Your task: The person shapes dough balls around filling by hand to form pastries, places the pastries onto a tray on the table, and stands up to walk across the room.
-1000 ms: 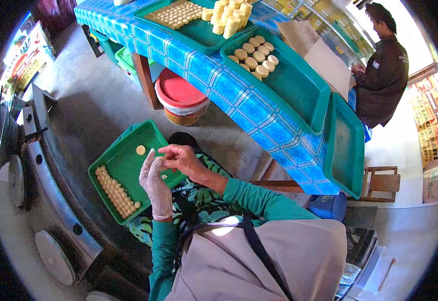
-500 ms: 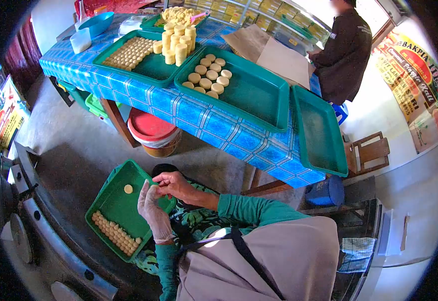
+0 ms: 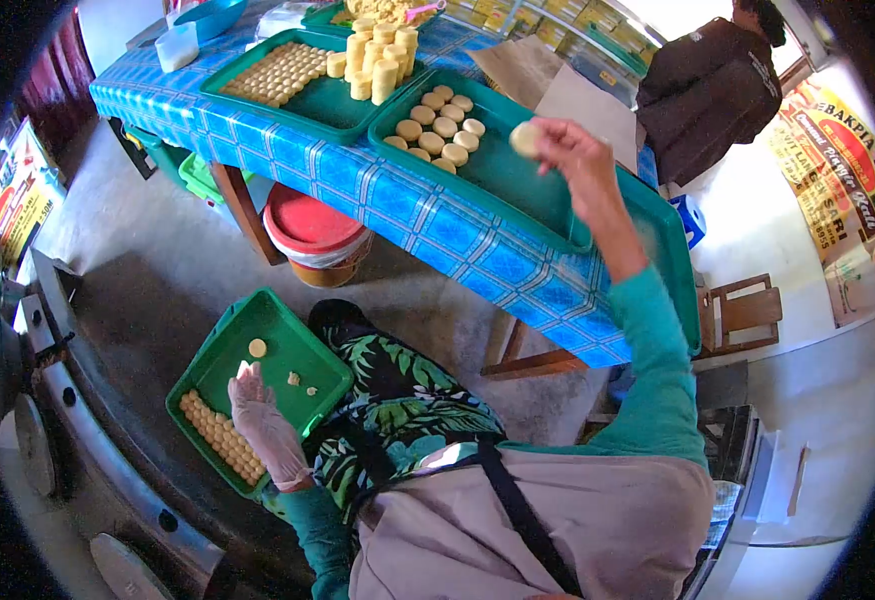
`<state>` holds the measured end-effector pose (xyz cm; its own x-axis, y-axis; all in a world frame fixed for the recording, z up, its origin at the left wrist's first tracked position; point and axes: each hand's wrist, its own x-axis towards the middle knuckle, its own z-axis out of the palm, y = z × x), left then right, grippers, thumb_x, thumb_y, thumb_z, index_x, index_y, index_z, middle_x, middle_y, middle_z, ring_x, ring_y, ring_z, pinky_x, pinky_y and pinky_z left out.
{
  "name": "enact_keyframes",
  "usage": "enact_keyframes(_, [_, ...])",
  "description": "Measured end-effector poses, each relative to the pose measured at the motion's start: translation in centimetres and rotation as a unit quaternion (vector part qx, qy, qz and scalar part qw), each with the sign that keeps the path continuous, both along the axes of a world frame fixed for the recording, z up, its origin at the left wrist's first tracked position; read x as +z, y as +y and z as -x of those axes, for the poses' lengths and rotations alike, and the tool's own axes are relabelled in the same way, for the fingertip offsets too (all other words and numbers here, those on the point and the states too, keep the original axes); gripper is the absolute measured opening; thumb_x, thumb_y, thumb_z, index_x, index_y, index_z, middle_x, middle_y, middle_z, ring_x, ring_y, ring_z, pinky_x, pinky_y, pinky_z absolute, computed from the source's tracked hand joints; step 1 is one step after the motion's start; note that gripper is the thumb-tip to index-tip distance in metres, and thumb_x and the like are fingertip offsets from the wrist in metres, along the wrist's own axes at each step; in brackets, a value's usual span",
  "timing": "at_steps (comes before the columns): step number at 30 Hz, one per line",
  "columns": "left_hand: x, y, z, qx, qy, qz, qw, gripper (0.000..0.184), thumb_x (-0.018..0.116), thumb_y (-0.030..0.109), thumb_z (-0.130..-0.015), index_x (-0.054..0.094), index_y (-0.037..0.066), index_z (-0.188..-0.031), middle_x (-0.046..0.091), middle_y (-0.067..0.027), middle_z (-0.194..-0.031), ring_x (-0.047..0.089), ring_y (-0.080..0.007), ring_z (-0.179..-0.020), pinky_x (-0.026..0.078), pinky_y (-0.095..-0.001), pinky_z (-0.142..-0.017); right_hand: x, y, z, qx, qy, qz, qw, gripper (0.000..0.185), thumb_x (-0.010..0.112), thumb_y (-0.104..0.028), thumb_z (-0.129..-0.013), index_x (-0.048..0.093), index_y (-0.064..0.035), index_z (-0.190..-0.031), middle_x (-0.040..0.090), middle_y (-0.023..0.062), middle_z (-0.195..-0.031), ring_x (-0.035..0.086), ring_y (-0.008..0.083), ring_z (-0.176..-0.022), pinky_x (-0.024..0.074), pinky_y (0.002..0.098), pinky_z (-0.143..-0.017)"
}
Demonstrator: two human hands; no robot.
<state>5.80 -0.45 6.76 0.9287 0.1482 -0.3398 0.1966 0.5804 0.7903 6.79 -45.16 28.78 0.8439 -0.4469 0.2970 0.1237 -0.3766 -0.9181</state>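
My right hand (image 3: pixel 577 165) is raised over the big green tray (image 3: pixel 522 205) on the table, pinching a pale round pastry (image 3: pixel 527 140). Several similar flat rounds (image 3: pixel 444 127) sit in rows at that tray's left end. My left hand (image 3: pixel 265 425), in a clear glove, hovers over a smaller green tray (image 3: pixel 302 335) by my lap, fingers stretched out; its fingertips are blurred. Just beyond them lies one yellow disc (image 3: pixel 257 348). Small dough balls (image 3: pixel 219 437) line the tray's left side, and two little dough bits (image 3: pixel 294 379) lie near its middle.
On the blue checked tablecloth (image 3: pixel 437 230) another tray (image 3: pixel 342 120) holds dough balls and stacked yellow discs (image 3: pixel 382 60). A person in dark clothes (image 3: pixel 707 95) stands at the far side. A red-lidded bucket (image 3: pixel 312 220) stands below. Metal equipment (image 3: pixel 117 465) is at left.
My right hand has left my gloved hand and swung up and right over the table tray with the pastry. My left hand has shifted left and down, uncovering the little dough bits.
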Motion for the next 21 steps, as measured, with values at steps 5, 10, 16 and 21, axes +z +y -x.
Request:
enact_keyframes(5, [0.1, 1.9, -4.3, -0.014, -0.039, -0.009, 0.999, 0.039, 0.04, 0.03, -0.099, 0.052, 0.004, -0.126, 0.059, -0.0076, -0.122, 0.05, -0.0188, -0.117, 0.029, -0.0369, -0.1, -3.7, -10.1, -8.7, -0.043, 0.089, -0.08, 0.992, 0.028, 0.066, -0.006, -0.082, 0.064, 0.001, -0.108, 0.068, 0.0102, -0.086, 0.063, 0.016, -0.068, 0.0505, 0.0269, -0.054])
enact_keyframes(10, [5.7, 5.3, -10.5, -0.003, -0.094, -0.072, 0.993, 0.038, 0.045, 0.029, -0.097, 0.056, 0.003, -0.123, 0.058, -0.0073, -0.122, 0.05, -0.0185, -0.116, 0.031, -0.0369, -0.101, -8.7, -14.7, -16.5, -0.042, 0.112, -0.123, 0.985, 0.019, 0.069, -0.003, -0.075, 0.062, 0.0009, -0.093, 0.065, 0.0137, -0.075, 0.061, 0.0201, -0.051, 0.0485, 0.0301, -0.039])
enact_keyframes(16, [13.5, 6.7, -11.7, 0.023, -0.04, -0.181, 0.982, 0.049, 0.035, 0.033, -0.097, 0.046, 0.002, -0.134, 0.049, -0.0119, -0.135, 0.04, -0.023, -0.131, 0.021, -0.0398, -0.11, -9.4, -12.6, -16.5, -0.073, 0.149, 0.103, 0.981, 0.008, 0.067, -0.013, -0.075, 0.071, -0.0074, -0.079, 0.062, 0.0009, -0.068, 0.052, 0.0102, -0.054, 0.0427, 0.0278, -0.043])
enact_keyframes(21, [13.3, 9.6, -8.2, 0.026, 0.046, -0.101, 0.993, 0.051, 0.036, 0.037, -0.098, 0.047, 0.001, -0.133, 0.048, -0.0133, -0.136, 0.041, -0.0239, -0.129, 0.022, -0.0394, -0.11, -6.9, -11.5, -14.8, -0.132, 0.258, 0.012, 0.957, 0.025, 0.06, -0.014, -0.084, 0.066, -0.0025, -0.105, 0.063, 0.0012, -0.085, 0.056, 0.0111, -0.067, 0.0464, 0.0273, -0.05])
